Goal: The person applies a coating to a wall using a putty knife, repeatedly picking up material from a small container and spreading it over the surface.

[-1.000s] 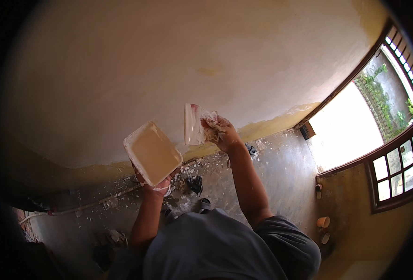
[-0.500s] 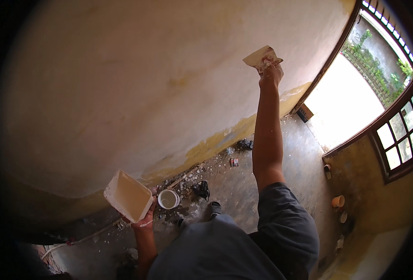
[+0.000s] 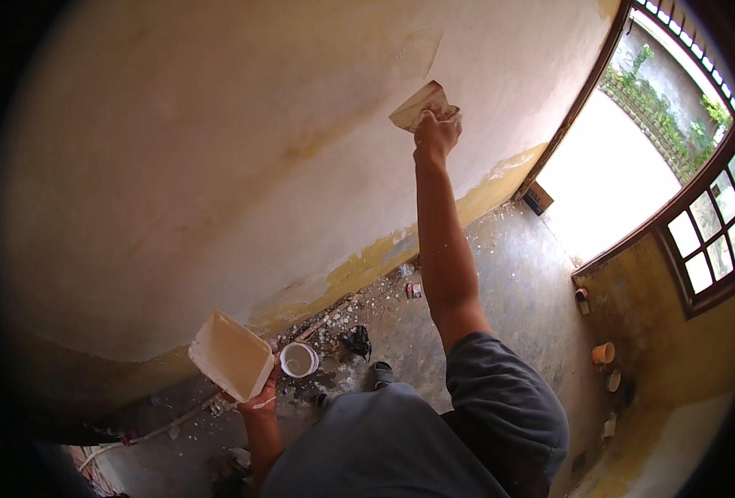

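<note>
My right hand [image 3: 436, 131] is raised on the stretched arm and grips a broad, putty-smeared scraper [image 3: 411, 109], its blade at the whitish wall [image 3: 168, 149]. A faint patch of fresh filler shows on the wall just above the blade. Low on the left, my left hand [image 3: 264, 388] holds a squarish tub [image 3: 230, 355] with pale beige filler inside, tilted and close to the wall. Beside that tub, a round white bucket [image 3: 298, 359] with pale contents stands on the floor.
Rubble and a black plastic bag [image 3: 357, 341] lie along the wall's yellow, peeling foot. A pipe [image 3: 168, 427] runs at lower left. At right are an open doorway [image 3: 592, 183], a cardboard piece [image 3: 538, 197], a barred window [image 3: 708, 232] and small pots [image 3: 602, 353].
My right hand rose from beside the tub onto the upper wall, then moved leftward, leaving a faint patch. The tub moved down and left since a second ago, uncovering the bucket.
</note>
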Demonstrator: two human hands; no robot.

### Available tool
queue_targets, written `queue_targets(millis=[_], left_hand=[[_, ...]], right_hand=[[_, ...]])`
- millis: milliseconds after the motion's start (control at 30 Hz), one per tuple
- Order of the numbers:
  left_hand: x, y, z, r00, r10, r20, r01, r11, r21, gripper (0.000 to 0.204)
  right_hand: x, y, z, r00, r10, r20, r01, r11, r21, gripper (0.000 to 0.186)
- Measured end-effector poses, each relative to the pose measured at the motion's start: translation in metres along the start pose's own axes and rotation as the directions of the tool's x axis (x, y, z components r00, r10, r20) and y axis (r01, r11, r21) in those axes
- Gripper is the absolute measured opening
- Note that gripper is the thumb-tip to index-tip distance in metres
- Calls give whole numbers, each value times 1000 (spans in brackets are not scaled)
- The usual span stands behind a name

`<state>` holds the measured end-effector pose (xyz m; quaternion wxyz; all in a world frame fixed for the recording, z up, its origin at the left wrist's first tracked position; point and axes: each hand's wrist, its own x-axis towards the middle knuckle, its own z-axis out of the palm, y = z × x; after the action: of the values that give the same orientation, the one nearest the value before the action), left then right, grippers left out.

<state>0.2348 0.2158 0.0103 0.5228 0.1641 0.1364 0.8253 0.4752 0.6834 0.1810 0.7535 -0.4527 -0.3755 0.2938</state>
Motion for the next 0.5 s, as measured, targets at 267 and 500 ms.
queue_targets(millis=[267,500], left_hand=[[-8,-3,-3,990,111,-92,-111,994,11,73],[-10,2,-5,978,32,-205,-60,990,-129,75]], right_hand=[[83,-34,34,928,353,120,-373,887,273,47],[97,-131,73,976,181,122,-199,968,152,45]])
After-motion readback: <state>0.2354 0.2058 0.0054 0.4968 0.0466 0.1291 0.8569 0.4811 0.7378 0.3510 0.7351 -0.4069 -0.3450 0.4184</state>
